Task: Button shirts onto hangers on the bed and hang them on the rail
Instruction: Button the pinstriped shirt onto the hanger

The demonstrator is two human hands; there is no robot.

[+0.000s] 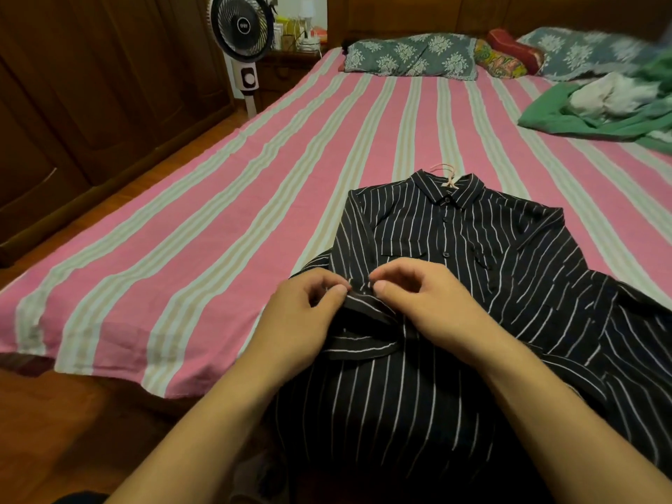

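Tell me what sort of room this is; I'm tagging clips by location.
Most likely a home bedroom: a wide bed under a pink-and-pale striped sheet, blue floral pillows against a wooden headboard, dark wooden wardrobe doors along the wall, and a black-and-white standing fan beside the bed.

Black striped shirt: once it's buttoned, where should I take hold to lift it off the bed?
Probably grip the pink hanger hook poking out of the collar of the black striped shirt, coming from the headboard side. It lies flat and exposed on the bed, clear of fabric.
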